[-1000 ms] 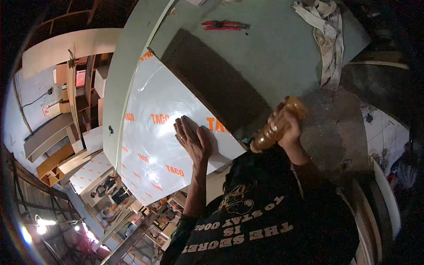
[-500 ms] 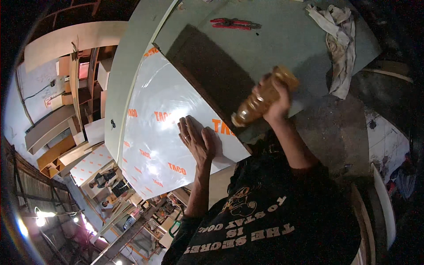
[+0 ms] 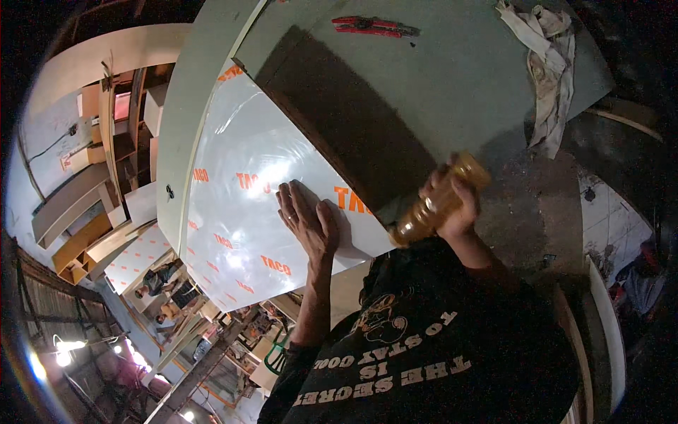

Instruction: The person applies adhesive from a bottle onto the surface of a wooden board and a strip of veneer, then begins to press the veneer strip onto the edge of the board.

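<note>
A panel (image 3: 233, 191) with a glossy white film and orange lettering stands on a grey-green work surface (image 3: 452, 78). My left hand (image 3: 309, 219) rests on its film, fingers spread flat. In my right hand (image 3: 455, 208) is a translucent amber plastic bottle (image 3: 427, 212), fingers wrapped round its body. The bottle is tilted, its narrow end down at the panel's dark long edge (image 3: 328, 159), close to the near corner. Whether the tip touches that edge I cannot tell.
Red-handled pliers (image 3: 374, 27) lie on the work surface at the far side. A crumpled, stained white cloth (image 3: 547, 78) hangs toward its right edge. Wooden shelving and boards (image 3: 106, 233) stand at the left. Two people (image 3: 166, 297) are farther off, lower left.
My right hand has moved the bottle nearer to me and slightly right, along the panel's edge to its near corner. My left hand stays flat on the film.
</note>
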Demonstrator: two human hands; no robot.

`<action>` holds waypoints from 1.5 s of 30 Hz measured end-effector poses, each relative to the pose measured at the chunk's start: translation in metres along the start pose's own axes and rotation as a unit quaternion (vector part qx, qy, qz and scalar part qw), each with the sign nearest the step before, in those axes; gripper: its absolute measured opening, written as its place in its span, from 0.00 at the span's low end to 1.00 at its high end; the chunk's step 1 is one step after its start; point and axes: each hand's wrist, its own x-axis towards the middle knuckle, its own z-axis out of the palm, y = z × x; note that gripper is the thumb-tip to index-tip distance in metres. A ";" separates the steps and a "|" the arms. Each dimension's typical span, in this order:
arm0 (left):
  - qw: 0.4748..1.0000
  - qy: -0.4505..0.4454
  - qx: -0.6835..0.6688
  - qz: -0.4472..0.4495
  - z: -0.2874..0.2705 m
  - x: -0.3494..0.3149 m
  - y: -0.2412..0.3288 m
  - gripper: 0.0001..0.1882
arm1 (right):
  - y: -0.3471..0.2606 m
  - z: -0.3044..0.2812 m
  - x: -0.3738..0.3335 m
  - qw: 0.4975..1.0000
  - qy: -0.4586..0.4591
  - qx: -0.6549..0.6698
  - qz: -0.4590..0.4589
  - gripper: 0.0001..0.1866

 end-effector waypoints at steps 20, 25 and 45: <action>0.999 0.005 0.033 -0.004 -0.004 -0.001 0.002 0.35 | 0.074 0.107 0.155 0.994 0.023 -0.098 -0.051 0.20; 1.000 0.005 0.010 0.009 0.000 0.003 0.005 0.35 | 0.124 0.108 0.226 0.990 0.042 -0.075 -0.111 0.20; 1.000 0.003 0.018 -0.019 -0.003 0.000 0.000 0.37 | 0.044 0.038 0.095 0.998 -0.062 -0.012 0.026 0.23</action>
